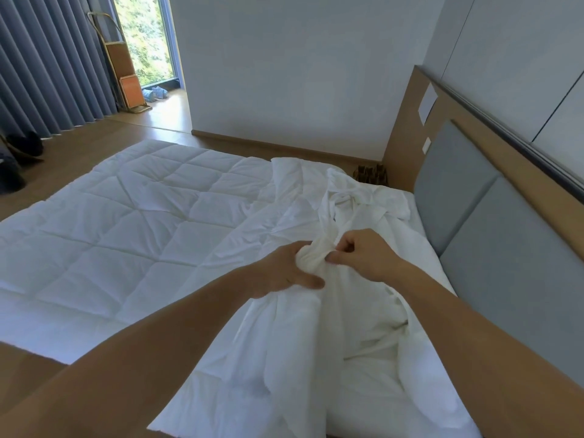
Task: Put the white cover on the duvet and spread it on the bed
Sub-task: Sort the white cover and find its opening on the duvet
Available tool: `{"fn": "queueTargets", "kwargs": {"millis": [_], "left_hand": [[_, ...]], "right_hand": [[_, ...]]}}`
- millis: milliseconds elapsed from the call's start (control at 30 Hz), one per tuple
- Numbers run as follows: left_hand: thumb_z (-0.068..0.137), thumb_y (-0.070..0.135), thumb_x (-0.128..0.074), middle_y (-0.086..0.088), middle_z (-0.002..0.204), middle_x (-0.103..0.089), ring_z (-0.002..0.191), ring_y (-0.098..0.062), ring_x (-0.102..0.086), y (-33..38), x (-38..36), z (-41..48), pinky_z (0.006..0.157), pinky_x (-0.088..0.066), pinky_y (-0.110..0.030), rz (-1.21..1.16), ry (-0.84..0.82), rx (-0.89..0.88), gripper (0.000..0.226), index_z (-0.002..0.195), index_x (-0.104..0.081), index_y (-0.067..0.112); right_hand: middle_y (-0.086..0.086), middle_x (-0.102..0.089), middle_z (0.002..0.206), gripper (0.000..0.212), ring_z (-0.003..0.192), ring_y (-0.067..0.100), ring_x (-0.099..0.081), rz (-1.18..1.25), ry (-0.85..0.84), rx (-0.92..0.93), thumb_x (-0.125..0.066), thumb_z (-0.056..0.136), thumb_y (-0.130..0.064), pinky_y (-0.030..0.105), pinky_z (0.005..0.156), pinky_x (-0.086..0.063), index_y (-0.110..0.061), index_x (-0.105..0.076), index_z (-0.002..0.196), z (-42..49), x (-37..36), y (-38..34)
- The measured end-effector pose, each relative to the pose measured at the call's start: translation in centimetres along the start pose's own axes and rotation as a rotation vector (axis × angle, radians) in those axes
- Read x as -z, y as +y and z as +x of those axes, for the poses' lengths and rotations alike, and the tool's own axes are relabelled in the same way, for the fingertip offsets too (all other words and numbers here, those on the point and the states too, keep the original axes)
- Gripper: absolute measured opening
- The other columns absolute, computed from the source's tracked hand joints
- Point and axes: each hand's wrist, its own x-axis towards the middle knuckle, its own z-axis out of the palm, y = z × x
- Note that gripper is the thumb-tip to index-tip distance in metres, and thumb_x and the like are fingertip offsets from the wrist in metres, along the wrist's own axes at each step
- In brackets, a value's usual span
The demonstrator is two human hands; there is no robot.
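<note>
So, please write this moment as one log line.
left hand: grips white cover bunch | right hand: pinches same bunch | duvet: spread flat, uncovered

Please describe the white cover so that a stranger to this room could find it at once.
Start at the grey padded headboard on the right. The white cover is the crumpled cloth heaped beside it, one bunch held by the left hand and right hand. Unlike the duvet lying flat next to it, it has no quilted squares.
</note>
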Motion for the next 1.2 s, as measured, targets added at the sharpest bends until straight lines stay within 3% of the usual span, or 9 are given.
{"fn": "queueTargets", "kwargs": {"millis": [167,267,433,533,700,833,933,1067,1200], "left_hand": [[0.080,0.005,-0.071,-0.005,0.126,-0.063,0.111,-0.021,-0.064,-0.8,0.1,0.2,0.097,-0.054,-0.038,-0.193,0.101,0.009,0.063,0.137,-0.052,0.023],[0.079,0.006,-0.064,-0.001,0.130,-0.058,0.118,-0.021,-0.059,-0.8,0.4,0.0,0.104,-0.049,-0.046,-0.084,0.054,-0.007,0.071,0.143,-0.045,0.026],[0.083,-0.005,-0.058,0.003,0.134,-0.056,0.122,-0.015,-0.057,0.4,0.2,-0.2,0.105,-0.049,-0.038,0.253,-0.176,-0.032,0.078,0.150,-0.036,0.029],[0.077,-0.008,-0.060,0.003,0.126,-0.059,0.114,-0.016,-0.061,0.8,0.6,-0.4,0.096,-0.054,-0.031,0.275,-0.266,0.006,0.086,0.147,-0.037,0.036],[0.077,0.000,-0.068,-0.003,0.104,-0.062,0.068,-0.009,-0.057,0.2,0.2,-0.5,0.054,-0.046,-0.014,0.471,-0.143,0.042,0.072,0.137,-0.041,0.030],[0.074,0.010,-0.077,0.009,0.086,-0.058,0.067,-0.007,-0.054,-0.7,0.0,-0.4,0.050,-0.038,-0.011,0.631,-0.103,0.055,0.048,0.116,-0.053,0.018],[0.073,0.016,-0.082,0.009,0.072,-0.060,0.063,-0.007,-0.055,-1.9,-0.3,-0.1,0.054,-0.039,-0.011,0.604,-0.158,0.105,0.024,0.090,-0.065,0.016],[0.074,0.012,-0.079,0.002,0.068,-0.060,0.059,-0.010,-0.055,-1.9,-0.1,0.8,0.053,-0.043,-0.021,0.525,-0.009,0.096,0.016,0.080,-0.064,0.015],[0.075,0.005,-0.074,0.005,0.060,-0.054,0.047,-0.004,-0.049,-1.4,0.4,1.5,0.043,-0.037,-0.014,0.570,0.168,-0.005,0.025,0.069,-0.054,0.018]], "right_hand": [[-0.006,-0.067,0.094,0.007,0.085,0.007,-0.062,0.232,0.050,-0.037,-0.073,0.089,-0.025,0.020,0.075,-0.047,-0.025,-0.068,0.094,-0.8,-0.8,1.0],[-0.012,-0.063,0.122,0.024,0.114,0.004,-0.058,0.368,-0.025,-0.084,-0.059,0.097,-0.037,0.025,0.099,-0.046,-0.035,-0.060,0.121,-1.1,-0.7,1.4],[-0.018,-0.039,0.147,0.060,0.127,-0.001,-0.037,0.121,-0.146,0.005,-0.064,0.095,-0.031,0.020,0.104,-0.032,-0.039,-0.038,0.148,-1.0,-1.3,1.1],[-0.019,-0.050,0.133,0.073,0.117,0.001,-0.050,0.093,-0.339,0.018,-0.070,0.079,-0.018,0.015,0.092,-0.039,-0.041,-0.042,0.142,-0.8,-1.4,0.7],[-0.001,-0.065,0.106,0.045,0.092,0.014,-0.064,-0.037,-0.457,-0.075,-0.074,0.067,-0.023,0.024,0.075,-0.051,-0.029,-0.066,0.111,0.1,-1.5,0.5],[-0.002,-0.069,0.077,0.012,0.075,0.016,-0.067,-0.102,-0.460,-0.115,-0.079,0.074,-0.019,0.026,0.066,-0.053,-0.018,-0.072,0.083,0.5,-0.8,0.7],[0.003,-0.070,0.082,0.018,0.078,0.018,-0.067,-0.064,-0.431,-0.101,-0.077,0.077,-0.016,0.027,0.071,-0.053,-0.007,-0.074,0.093,0.5,-0.5,0.7],[0.011,-0.069,0.083,0.022,0.078,0.026,-0.066,0.104,-0.374,-0.118,-0.071,0.076,-0.010,0.031,0.068,-0.053,-0.001,-0.072,0.096,0.3,-0.3,1.2],[0.019,-0.071,0.108,0.041,0.097,0.034,-0.070,0.258,-0.588,-0.225,-0.077,0.076,-0.010,0.042,0.080,-0.059,-0.005,-0.066,0.115,-0.1,0.2,2.1]]}}
